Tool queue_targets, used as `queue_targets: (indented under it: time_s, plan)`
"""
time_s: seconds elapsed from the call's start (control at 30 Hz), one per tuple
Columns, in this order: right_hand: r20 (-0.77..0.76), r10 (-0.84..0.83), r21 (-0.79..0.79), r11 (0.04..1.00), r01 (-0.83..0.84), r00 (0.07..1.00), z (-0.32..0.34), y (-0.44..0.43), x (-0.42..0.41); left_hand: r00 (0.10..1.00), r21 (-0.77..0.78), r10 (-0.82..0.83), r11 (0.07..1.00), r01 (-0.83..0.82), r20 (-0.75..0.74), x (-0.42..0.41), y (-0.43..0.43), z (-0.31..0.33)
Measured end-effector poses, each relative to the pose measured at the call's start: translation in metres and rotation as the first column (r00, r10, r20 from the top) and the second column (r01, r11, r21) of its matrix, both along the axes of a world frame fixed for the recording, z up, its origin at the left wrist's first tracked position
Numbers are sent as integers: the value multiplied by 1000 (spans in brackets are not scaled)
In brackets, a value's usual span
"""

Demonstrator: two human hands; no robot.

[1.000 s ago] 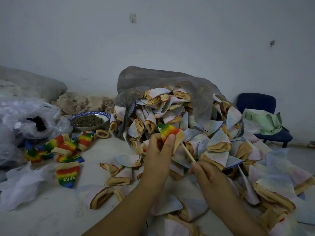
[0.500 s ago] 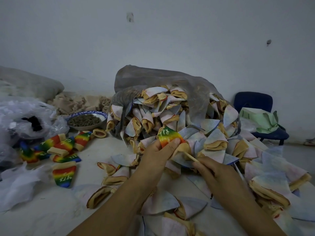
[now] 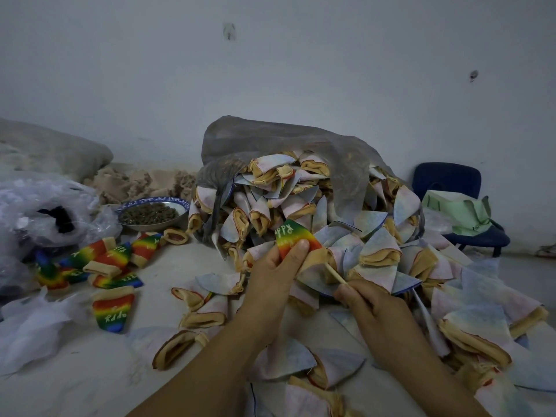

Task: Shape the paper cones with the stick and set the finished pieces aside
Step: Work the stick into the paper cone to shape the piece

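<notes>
Now the left hand (image 3: 270, 284) is noted pinching the rainbow-printed paper cone with tan lining (image 3: 293, 236), thumb on its coloured face, and the right hand (image 3: 370, 302) is closed round the thin pale wooden stick (image 3: 335, 273); less stick is exposed than a second ago, so it is judged driven deeper, shaping well advanced. The cone is held above the heap of pale unshaped cones (image 3: 379, 245), tip up-left, white lettering outward; finished rainbow pieces (image 3: 111, 257) are laid well apart at left.

Seed bowl (image 3: 152, 227), blue chair (image 3: 446, 179), green bag (image 3: 455, 212)
</notes>
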State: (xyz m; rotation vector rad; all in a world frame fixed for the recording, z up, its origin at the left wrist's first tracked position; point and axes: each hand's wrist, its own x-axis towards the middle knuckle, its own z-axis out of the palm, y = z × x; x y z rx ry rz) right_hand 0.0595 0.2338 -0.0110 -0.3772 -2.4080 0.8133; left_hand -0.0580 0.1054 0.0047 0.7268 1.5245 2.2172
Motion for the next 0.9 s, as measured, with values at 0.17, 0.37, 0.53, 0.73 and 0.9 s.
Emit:
queue_targets:
  time_s: [0.17,0.37,0.53,0.73,0.9]
  plan:
    - [25,-13,47,999,12,1000,4,3,3,995,-46,-41,998,37,-85,1,0,-3]
    - [-64,67,-152,985,-76,996,3,-10,-3,990,-70,-56,996,48,-127,5,3,-5]
    - [-44,91,-182,978,-98,995,1,-6,-5,989,-76,-37,997,26,-145,2,2,-8]
    - [-52,25,-117,993,-31,998,1,1,-1,997,0,-54,999,54,-54,-5,-1,-1]
    - [-4,8,82,997,-7,1000,-3,3,-2,999,79,-15,997,11,48,-9,0,5]
